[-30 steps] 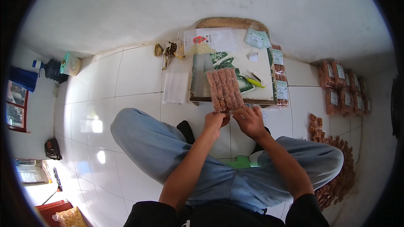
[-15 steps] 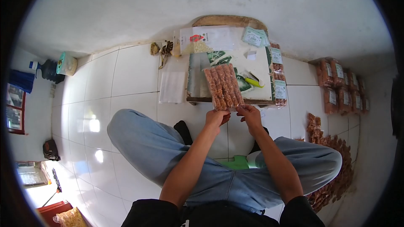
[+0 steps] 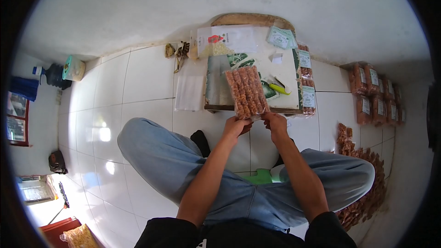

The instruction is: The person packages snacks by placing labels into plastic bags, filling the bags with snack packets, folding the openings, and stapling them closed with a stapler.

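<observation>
Between my two hands is a clear plastic bag of reddish-brown snack sticks [image 3: 248, 91], its sticks lying in rows. My left hand [image 3: 237, 127] grips the near edge of the bag at its left corner. At the right corner, the fingers of my right hand [image 3: 274, 123] pinch the same edge. The bag is held tilted over the front of a low table [image 3: 287, 103]. A yellow-green cutter [image 3: 279, 89] lies on the table just right of the bag. Behind it are a small white paper piece [image 3: 276, 58] and a stack of pale green labels [image 3: 281, 38].
A printed plastic bag [image 3: 234, 39] covers the table's back left. Clear plastic sheets [image 3: 189, 93] lie on the floor beside it. Labelled packs [image 3: 308, 96] line the table's right side. More packs [image 3: 377, 96] stand by the right wall, with a pile of loose snack pieces [image 3: 370, 188] nearer.
The snack bag has shifted slightly right and tilted a little more. My right fingers have closed in on its near edge; the left hand keeps its grip.
</observation>
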A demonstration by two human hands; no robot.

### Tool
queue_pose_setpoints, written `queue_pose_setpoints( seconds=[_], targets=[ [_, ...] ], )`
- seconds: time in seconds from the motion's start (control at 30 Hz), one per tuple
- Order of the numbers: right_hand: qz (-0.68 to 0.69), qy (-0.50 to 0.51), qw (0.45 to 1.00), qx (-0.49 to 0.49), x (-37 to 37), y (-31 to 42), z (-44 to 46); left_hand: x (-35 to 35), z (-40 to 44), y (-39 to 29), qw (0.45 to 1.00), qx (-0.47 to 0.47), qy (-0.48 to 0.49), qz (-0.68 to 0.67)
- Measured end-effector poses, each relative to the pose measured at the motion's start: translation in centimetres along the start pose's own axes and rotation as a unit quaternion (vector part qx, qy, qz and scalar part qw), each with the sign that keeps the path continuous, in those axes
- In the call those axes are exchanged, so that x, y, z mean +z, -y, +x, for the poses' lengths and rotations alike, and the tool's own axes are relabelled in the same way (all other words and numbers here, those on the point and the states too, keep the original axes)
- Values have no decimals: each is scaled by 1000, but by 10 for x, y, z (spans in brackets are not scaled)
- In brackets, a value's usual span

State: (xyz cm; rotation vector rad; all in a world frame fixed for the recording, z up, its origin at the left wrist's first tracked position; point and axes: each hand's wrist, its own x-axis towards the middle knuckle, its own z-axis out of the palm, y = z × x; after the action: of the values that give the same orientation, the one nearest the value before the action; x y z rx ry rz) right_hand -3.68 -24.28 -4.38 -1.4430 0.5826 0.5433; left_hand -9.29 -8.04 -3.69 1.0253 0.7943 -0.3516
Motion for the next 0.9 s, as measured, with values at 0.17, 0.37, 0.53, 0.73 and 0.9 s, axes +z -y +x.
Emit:
queue_pose_setpoints(
  seconds=[0.17,0.37,0.53,0.73,0.9],
  targets=[
    [-8,-6,1000,-17,0,-5,2,1,4,7,999,7,-32,3],
    [-27,3,1000,-12,0,-3,-2,2,-1,0,997,17,-51,48],
    [-120,-43,991,-31,2,13,-8,5,0,-2,998,20,-48,33],
    [-328,25,938,-113,-39,51,33,8,-1,-5,998,3,-55,-11],
    [-511,-104,733,-436,-32,89,41,8,4,0,998,11,-64,-21]
  ],
)
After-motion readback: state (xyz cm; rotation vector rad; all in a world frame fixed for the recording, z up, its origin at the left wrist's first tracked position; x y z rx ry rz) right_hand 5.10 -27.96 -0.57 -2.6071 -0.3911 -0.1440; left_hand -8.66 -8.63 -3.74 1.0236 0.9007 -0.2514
